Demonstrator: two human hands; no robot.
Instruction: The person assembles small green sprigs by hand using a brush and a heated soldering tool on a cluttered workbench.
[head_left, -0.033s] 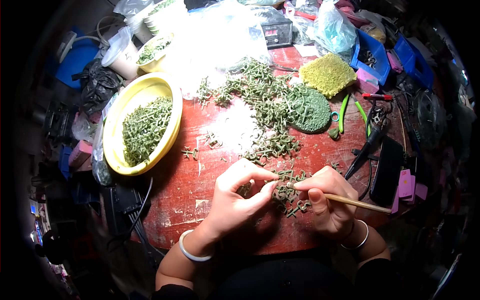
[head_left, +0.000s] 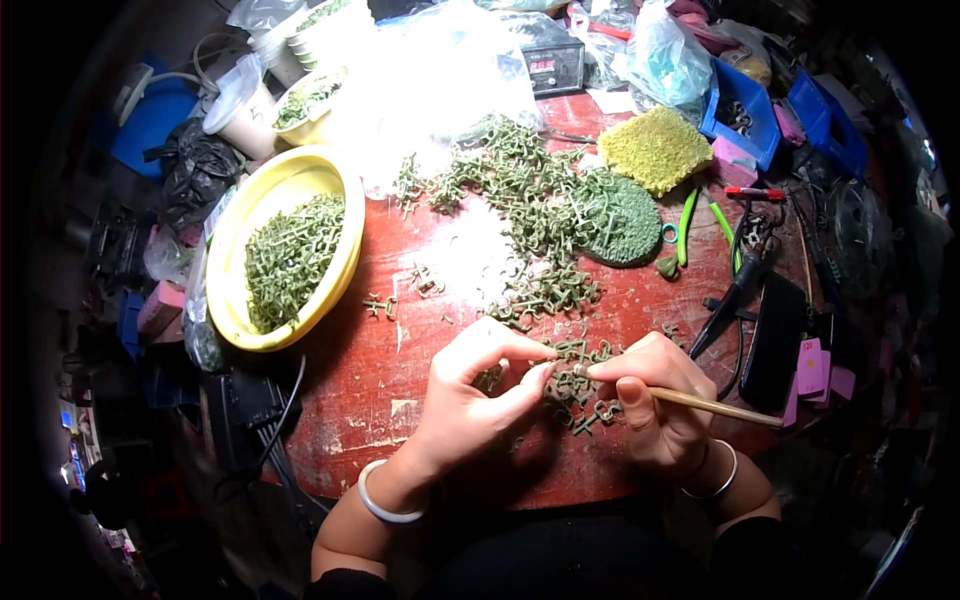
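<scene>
My left hand [head_left: 470, 385] is closed in a pinch, thumb and forefinger meeting at what looks like a small green piece, mostly hidden by the fingertips. A brownish-green bit shows in the hollow of that hand. My right hand [head_left: 660, 400] grips a slim wooden-handled tool [head_left: 725, 408] like a pencil; its handle points right and its working end is hidden by the fingers. Both hands' fingertips almost meet over a small cluster of green branched pieces [head_left: 580, 410]. Beyond them a larger heap of the same pieces [head_left: 530, 200] spreads across the red tabletop [head_left: 400, 450].
At left stands a yellow basin [head_left: 352, 225] of green pieces. Right of the heap are a green round pad [head_left: 625, 225], a yellow sponge [head_left: 655, 150], green-handled pliers [head_left: 687, 228], a black phone [head_left: 775, 340] and blue bins [head_left: 765, 130]. A black box with a display [head_left: 555, 70] stands behind.
</scene>
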